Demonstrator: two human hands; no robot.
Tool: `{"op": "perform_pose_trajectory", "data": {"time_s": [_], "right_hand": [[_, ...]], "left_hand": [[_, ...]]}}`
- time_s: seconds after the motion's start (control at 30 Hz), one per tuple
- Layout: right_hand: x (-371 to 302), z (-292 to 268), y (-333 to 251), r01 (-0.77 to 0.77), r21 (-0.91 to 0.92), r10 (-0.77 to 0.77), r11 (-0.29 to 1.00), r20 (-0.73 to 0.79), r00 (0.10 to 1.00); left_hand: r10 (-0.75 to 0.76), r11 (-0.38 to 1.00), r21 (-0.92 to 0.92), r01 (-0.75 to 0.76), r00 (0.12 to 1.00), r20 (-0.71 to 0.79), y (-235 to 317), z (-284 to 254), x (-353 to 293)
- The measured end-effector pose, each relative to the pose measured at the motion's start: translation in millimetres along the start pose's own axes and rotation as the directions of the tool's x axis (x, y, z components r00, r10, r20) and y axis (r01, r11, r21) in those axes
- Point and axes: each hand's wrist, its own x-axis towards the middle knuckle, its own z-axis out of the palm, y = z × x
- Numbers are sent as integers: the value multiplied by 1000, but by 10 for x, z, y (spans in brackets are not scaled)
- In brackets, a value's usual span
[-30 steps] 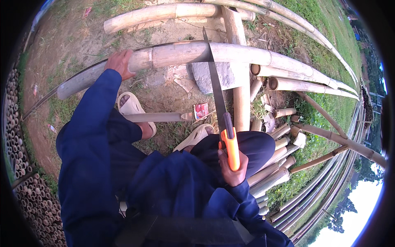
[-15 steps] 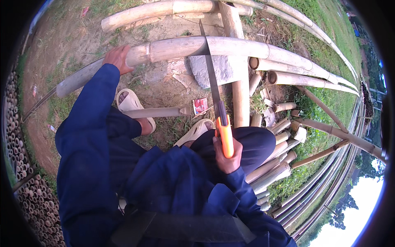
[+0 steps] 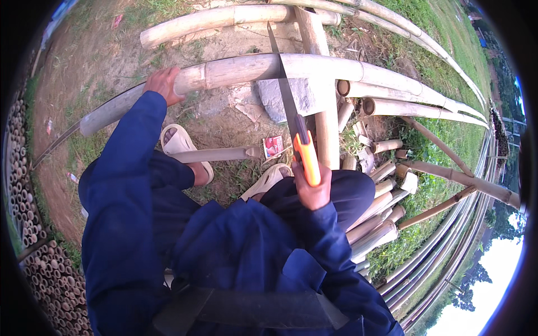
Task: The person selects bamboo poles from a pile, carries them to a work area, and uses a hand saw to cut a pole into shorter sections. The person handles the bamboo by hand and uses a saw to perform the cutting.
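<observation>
A long, thick bamboo pole (image 3: 235,71) lies crosswise in front of me, its left end tilting down toward the ground. My left hand (image 3: 163,85) is wrapped over it near that end. In my right hand (image 3: 314,190) is the orange handle of a hand saw (image 3: 288,101). The saw's dark blade crosses the pole at its middle, its tip reaching past the far side. Whether the teeth have cut into the bamboo cannot be made out. Below the blade, a grey stone block (image 3: 288,98) sits beside an upright-running bamboo support (image 3: 327,134) under the pole.
Another bamboo pole (image 3: 196,25) lies beyond. Cut bamboo pieces (image 3: 372,235) are heaped at my right, near two hollow pole ends (image 3: 370,105). A short bamboo length (image 3: 216,154) and a red packet (image 3: 273,147) lie by my sandals (image 3: 179,140). Stacked bamboo (image 3: 50,280) fills the far left.
My right hand has pushed the saw forward, away from me, so the handle sits closer to the pole. The left hand keeps its hold on the bamboo.
</observation>
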Motion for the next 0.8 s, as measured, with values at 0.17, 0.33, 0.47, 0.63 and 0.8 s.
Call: {"op": "perform_pose_trajectory", "data": {"time_s": [0.17,0.33,0.47,0.63,0.8], "right_hand": [[686,370,-100,63,249,-74,966,37,997],[-872,-111,179,-60,69,62,996,-33,998],[164,115,27,48,78,-46,996,-25,999],[512,331,-102,153,133,-154,979,0,988],[-787,-93,162,-54,69,57,996,-39,998]], "left_hand": [[52,997,-58,-53,998,-21,-161,85,-75],[3,1000,-18,-3,1000,22,-27,-11,-8],[32,999,-25,-32,999,-7,-61,69,15],[8,998,-64,-3,996,87,-153,98,-123],[17,1000,7,-17,1000,-4,-11,-11,-26]]}}
